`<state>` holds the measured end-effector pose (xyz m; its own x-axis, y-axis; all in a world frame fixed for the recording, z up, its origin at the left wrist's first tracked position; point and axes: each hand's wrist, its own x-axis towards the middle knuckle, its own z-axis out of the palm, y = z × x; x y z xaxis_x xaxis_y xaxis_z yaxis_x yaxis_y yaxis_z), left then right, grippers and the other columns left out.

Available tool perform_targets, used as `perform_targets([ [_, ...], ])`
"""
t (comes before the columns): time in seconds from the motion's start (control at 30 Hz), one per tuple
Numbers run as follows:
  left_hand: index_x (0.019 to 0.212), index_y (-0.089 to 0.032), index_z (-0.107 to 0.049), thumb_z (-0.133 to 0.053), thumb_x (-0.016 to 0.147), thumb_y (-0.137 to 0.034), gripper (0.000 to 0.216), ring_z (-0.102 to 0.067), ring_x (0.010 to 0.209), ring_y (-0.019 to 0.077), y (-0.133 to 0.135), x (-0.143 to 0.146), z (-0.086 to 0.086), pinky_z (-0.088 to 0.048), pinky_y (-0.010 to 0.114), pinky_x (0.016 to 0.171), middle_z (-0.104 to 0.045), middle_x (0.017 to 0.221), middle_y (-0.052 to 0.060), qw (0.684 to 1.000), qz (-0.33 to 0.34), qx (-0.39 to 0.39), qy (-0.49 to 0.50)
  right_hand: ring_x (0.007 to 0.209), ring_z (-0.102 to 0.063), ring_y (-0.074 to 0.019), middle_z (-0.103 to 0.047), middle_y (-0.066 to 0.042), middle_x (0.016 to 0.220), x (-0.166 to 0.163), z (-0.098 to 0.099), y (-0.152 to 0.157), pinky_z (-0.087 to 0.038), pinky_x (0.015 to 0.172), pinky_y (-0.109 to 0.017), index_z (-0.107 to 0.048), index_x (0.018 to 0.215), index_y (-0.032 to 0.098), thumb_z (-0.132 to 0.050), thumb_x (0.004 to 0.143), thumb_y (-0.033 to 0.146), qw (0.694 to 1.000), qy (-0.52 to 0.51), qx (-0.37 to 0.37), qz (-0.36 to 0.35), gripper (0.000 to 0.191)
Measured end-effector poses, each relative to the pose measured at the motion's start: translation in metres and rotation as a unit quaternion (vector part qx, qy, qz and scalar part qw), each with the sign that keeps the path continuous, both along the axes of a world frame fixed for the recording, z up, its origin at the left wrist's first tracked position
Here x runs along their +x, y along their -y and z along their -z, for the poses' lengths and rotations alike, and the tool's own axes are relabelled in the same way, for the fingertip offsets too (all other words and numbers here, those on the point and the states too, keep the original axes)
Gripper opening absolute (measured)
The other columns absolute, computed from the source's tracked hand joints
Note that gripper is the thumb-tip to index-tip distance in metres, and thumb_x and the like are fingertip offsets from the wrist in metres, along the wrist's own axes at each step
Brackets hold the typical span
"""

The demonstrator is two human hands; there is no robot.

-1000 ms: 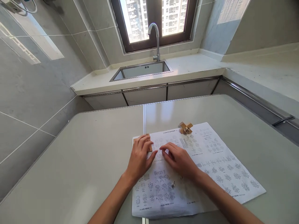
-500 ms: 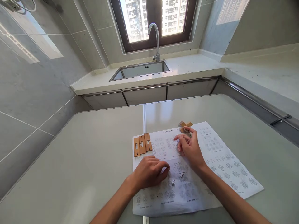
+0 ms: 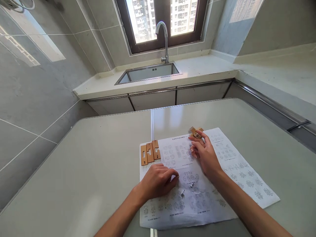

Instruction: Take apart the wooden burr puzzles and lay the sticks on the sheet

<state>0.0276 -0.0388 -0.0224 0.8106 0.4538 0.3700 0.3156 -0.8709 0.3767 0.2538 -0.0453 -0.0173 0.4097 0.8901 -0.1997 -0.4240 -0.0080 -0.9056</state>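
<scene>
Near the middle of the frame, your right hand (image 3: 206, 154) reaches up the large white printed instruction sheet (image 3: 232, 171) toward the small crossed wooden puzzle piece with a dark mark on top (image 3: 196, 132); its fingers are loosely curled, with the index fingertip touching or just short of the near edge of that piece, and you are not gripping it, so the piece sits on the sheet's upper edge under its own weight; whether the fingertip truly makes contact I cannot tell. Lower and left of centre, your left hand (image 3: 158, 181) rests knuckles-up on the sheet with its fingers pressed together and folded under, holding nothing that shows; placed there, it seems to pin the paper flat against the pale grey table (image 3: 98, 164). Up and left of that hand, three flat notched wooden slats (image 3: 150, 152) lie side by side, touching, at the sheet's upper left corner, well apart from the crossed piece. At the top of the frame sit a steel sink (image 3: 148, 72) and a curved tap (image 3: 163, 39) below a window.
</scene>
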Motion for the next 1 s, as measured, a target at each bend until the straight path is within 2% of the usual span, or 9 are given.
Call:
perform_targets([
  [0.2, 0.092, -0.021, -0.066, -0.061, 0.096, -0.016, 0.008, -0.060, 0.054, 0.0132, 0.000, 0.001, -0.003, -0.044, 0.027, 0.060, -0.064, 0.061, -0.004, 1.000, -0.012, -0.003, 0.006, 0.057, -0.047, -0.0096, -0.060, 0.002, 0.084, -0.003, -0.004, 0.000, -0.039, 0.048, -0.022, -0.066, 0.112, 0.024, -0.076, 0.086, 0.041, 1.000, -0.007, 0.004, -0.023, 0.033],
  [0.3, 0.097, -0.021, -0.064, -0.059, 0.099, -0.018, 0.006, -0.060, 0.060, 0.0140, 0.000, 0.000, -0.006, -0.043, 0.028, 0.061, -0.066, 0.070, -0.002, 0.999, -0.047, -0.007, 0.018, 0.055, -0.045, -0.0105, -0.055, 0.003, 0.074, -0.004, -0.005, 0.002, -0.036, 0.048, -0.023, -0.066, 0.102, 0.023, -0.068, 0.093, 0.050, 0.995, -0.048, 0.038, -0.080, 0.029],
  [0.37, 0.105, -0.021, -0.061, -0.061, 0.100, -0.023, 0.005, -0.061, 0.067, 0.0152, 0.000, -0.001, -0.007, -0.045, 0.027, 0.064, -0.066, 0.079, 0.000, 0.993, -0.097, -0.042, 0.045, 0.052, -0.042, -0.0106, -0.051, 0.004, 0.068, -0.006, -0.005, 0.004, -0.033, 0.048, -0.024, -0.065, 0.098, 0.023, -0.065, 0.096, 0.053, 0.988, -0.066, 0.054, -0.129, 0.030],
  [0.47, 0.121, -0.022, -0.054, -0.068, 0.099, -0.036, 0.030, -0.062, 0.080, 0.0175, -0.001, -0.003, -0.007, -0.052, 0.031, 0.076, -0.066, 0.097, 0.004, 0.965, -0.185, -0.144, 0.119, 0.049, -0.036, -0.0102, -0.047, 0.006, 0.063, -0.010, -0.002, 0.008, -0.028, 0.047, -0.024, -0.060, 0.092, 0.022, -0.062, 0.100, 0.054, 0.972, -0.078, 0.079, -0.208, 0.033],
  [0.53, 0.134, -0.023, -0.051, -0.072, 0.095, -0.046, 0.049, -0.064, 0.091, 0.0204, -0.003, -0.005, -0.009, -0.054, 0.036, 0.088, -0.067, 0.113, 0.009, 0.943, -0.204, -0.211, 0.157, 0.049, -0.037, -0.0101, -0.046, 0.007, 0.061, -0.014, 0.000, 0.011, -0.027, 0.047, -0.024, -0.056, 0.089, 0.023, -0.060, 0.103, 0.054, 0.958, -0.077, 0.098, -0.259, 0.034],
  [0.63, 0.149, -0.025, -0.049, -0.079, 0.086, -0.059, 0.077, -0.063, 0.117, 0.0300, -0.007, -0.007, -0.014, -0.049, 0.045, 0.105, -0.062, 0.138, 0.015, 0.929, -0.156, -0.288, 0.171, 0.051, -0.043, -0.0098, -0.050, 0.006, 0.065, -0.019, 0.004, 0.016, -0.030, 0.050, -0.025, -0.053, 0.092, 0.023, -0.056, 0.106, 0.052, 0.934, -0.059, 0.114, -0.333, 0.033],
  [0.73, 0.146, -0.025, -0.056, -0.080, 0.083, -0.063, 0.077, -0.055, 0.135, 0.0361, -0.009, -0.008, -0.022, -0.042, 0.048, 0.116, -0.060, 0.147, 0.014, 0.917, -0.100, -0.340, 0.182, 0.051, -0.046, -0.0089, -0.052, 0.006, 0.067, -0.025, 0.004, 0.020, -0.032, 0.052, -0.024, -0.051, 0.094, 0.023, -0.052, 0.109, 0.052, 0.911, -0.042, 0.129, -0.390, 0.033],
  [0.93, 0.137, -0.027, -0.065, -0.085, 0.081, -0.058, 0.068, -0.056, 0.138, 0.0362, -0.009, -0.010, -0.027, -0.041, 0.047, 0.118, -0.059, 0.149, 0.012, 0.862, -0.074, -0.438, 0.242, 0.050, -0.047, -0.0088, -0.060, 0.007, 0.068, -0.026, -0.001, 0.021, -0.033, 0.049, -0.022, -0.047, 0.118, 0.025, -0.055, 0.108, 0.052, 0.877, -0.019, 0.126, -0.463, 0.030],
  [1.0, 0.135, -0.026, -0.067, -0.088, 0.077, -0.057, 0.069, -0.056, 0.137, 0.0369, -0.010, -0.010, -0.025, -0.042, 0.047, 0.118, -0.059, 0.150, 0.013, 0.846, -0.054, -0.467, 0.252, 0.052, -0.047, -0.0091, -0.060, 0.006, 0.066, -0.024, -0.003, 0.020, -0.034, 0.050, -0.022, -0.051, 0.118, 0.022, -0.059, 0.106, 0.053, 0.865, 0.000, 0.111, -0.489, 0.034],
])
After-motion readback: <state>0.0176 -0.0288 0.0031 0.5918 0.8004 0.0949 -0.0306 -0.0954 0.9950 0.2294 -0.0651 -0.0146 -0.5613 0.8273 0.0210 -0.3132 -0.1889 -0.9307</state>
